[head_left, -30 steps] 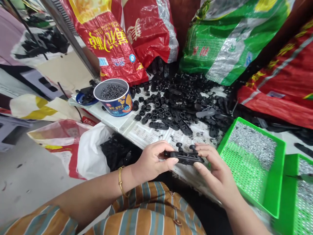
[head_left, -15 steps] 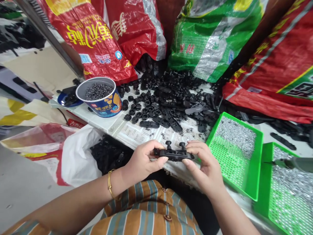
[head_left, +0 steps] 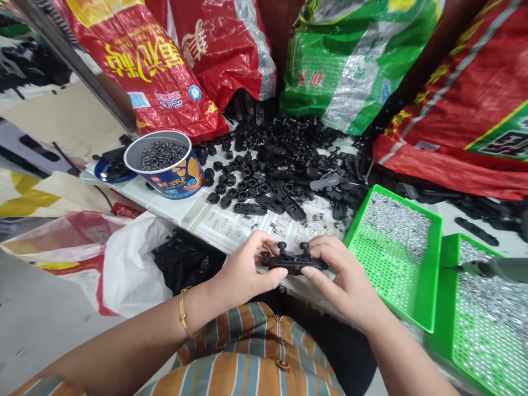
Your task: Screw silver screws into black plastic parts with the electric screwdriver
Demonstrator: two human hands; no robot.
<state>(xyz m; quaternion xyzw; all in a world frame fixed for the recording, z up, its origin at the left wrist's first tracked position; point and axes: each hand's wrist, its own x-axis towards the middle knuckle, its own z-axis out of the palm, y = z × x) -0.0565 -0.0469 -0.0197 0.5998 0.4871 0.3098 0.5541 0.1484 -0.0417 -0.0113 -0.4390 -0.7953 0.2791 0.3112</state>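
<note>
Between both hands, just over the table's front edge, is a long black plastic part (head_left: 293, 264) with two round-headed pegs standing up from it. My left hand (head_left: 251, 269) is closed on its left end, thumb along the near side. My right hand (head_left: 336, 275) grips the right end, thumb in front and fingers behind. Beyond the hands lies a heap of loose black plastic parts (head_left: 284, 176), with small ring-shaped pieces (head_left: 243, 190) on its left side and long flat pieces (head_left: 251, 209) in front.
A blue tub (head_left: 177, 181) of small dark pieces stands at the left. Green perforated trays (head_left: 431, 297) with small silvery pieces sit at the right, a power screwdriver (head_left: 501, 269) over one. Red (head_left: 160, 71) and green sacks (head_left: 305, 82) line the back. A white sack (head_left: 127, 269) of black parts is below.
The near side of the black part has tilted slightly, and my right thumb has shifted left along it. Both hands keep their hold. The whole view has shifted a little.
</note>
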